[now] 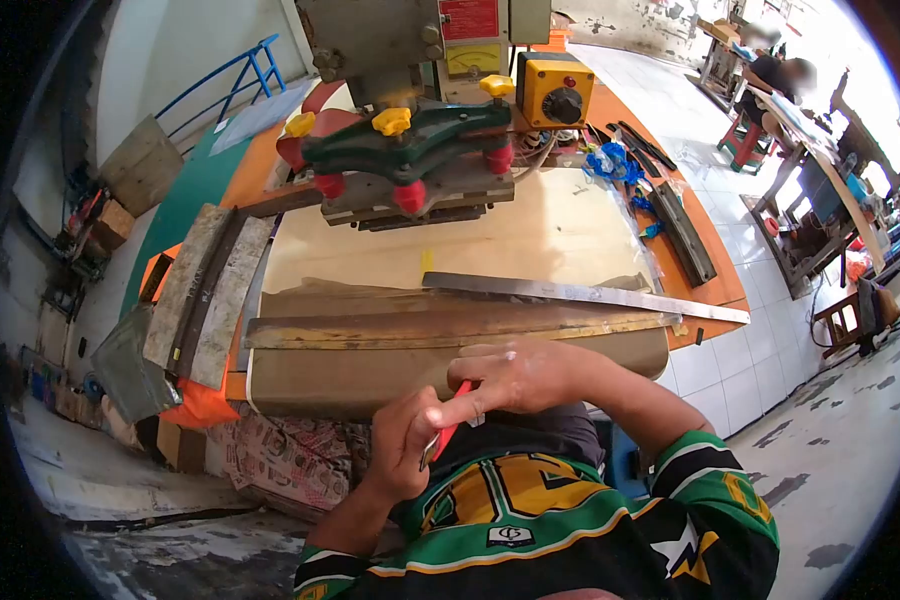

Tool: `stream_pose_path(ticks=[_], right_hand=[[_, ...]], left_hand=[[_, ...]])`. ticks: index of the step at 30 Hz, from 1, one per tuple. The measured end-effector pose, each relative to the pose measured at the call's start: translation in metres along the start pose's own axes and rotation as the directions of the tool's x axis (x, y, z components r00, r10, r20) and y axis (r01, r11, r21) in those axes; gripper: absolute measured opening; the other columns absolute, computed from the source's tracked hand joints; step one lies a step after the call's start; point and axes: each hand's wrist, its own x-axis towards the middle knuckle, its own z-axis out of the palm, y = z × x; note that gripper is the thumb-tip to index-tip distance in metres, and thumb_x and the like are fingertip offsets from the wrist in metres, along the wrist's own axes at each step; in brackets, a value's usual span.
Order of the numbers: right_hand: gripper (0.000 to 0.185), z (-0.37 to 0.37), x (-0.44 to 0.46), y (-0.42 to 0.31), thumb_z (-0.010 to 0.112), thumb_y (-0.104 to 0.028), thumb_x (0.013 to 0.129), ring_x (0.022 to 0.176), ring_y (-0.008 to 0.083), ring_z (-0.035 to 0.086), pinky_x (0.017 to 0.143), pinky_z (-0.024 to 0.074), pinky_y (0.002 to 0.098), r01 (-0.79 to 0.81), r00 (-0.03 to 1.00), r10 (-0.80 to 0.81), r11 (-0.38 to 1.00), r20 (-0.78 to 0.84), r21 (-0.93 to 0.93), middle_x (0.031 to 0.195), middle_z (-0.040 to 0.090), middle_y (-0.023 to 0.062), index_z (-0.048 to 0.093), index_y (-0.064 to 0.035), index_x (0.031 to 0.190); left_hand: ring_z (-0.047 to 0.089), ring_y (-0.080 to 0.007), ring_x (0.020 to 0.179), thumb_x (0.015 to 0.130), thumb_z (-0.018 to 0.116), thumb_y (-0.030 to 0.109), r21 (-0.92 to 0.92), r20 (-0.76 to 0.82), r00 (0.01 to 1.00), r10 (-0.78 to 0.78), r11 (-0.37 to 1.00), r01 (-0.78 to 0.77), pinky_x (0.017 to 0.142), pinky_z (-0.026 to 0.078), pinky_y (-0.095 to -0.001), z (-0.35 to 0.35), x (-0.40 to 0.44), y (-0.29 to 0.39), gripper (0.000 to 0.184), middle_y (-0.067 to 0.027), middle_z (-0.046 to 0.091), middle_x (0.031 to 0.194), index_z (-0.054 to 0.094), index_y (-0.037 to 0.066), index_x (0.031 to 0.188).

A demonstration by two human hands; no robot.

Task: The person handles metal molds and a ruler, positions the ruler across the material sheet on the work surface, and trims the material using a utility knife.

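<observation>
Close to my body, both hands are closed around one slim red tool (446, 438) with a dark, metallic-looking lower end; its exact kind is partly hidden by my fingers. My left hand (402, 440) grips the lower part. My right hand (520, 375) has its fingers curled about the upper end. Just beyond them, brown sheet material (350, 375) drapes over the front edge of the work surface. A long wooden strip (450, 330) lies across this sheet, and a steel ruler (580, 293) rests slanted behind it.
A press head (410, 150) with yellow knobs overhangs the pale board (560, 220). Beside it stands a yellow control box (555, 90). Metal bars (205, 295) lie at left, a grey bar (682, 235) at right. Another person (775, 90) sits at a far table.
</observation>
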Motion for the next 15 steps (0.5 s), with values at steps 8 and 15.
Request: stream_pose_path(ticks=[8,15], right_hand=[[0.071,-0.016,-0.007,-0.002,0.068,-0.017,0.097,0.081,0.0225,0.067,0.069,0.0522,0.0357,-0.099,0.98,0.172,0.853,-0.097,0.512,0.099,0.068,0.009,0.032,-0.0207,0.158],[0.027,0.018,0.003,-0.027,0.052,-0.038,0.108,0.054,0.0031,0.038,0.044,0.0266,0.0199,0.063,0.781,0.616,0.088,-0.104,0.994,0.079,0.05,-0.0042,0.049,-0.0117,0.108]], left_hand=[[0.049,-0.0336,0.06,0.106,0.045,0.042,0.008,0.173,0.973,0.15,0.988,-0.154,0.058,0.038,-0.0407,0.003,0.005,-0.003,0.048,-0.0137,0.049,0.071,0.058,0.0,0.086],[0.05,-0.0206,0.062,0.107,0.041,0.049,0.03,-0.068,0.977,0.202,0.979,-0.201,0.057,0.037,-0.0352,0.022,0.007,-0.028,0.053,-0.009,0.05,0.072,0.057,0.002,0.089]])
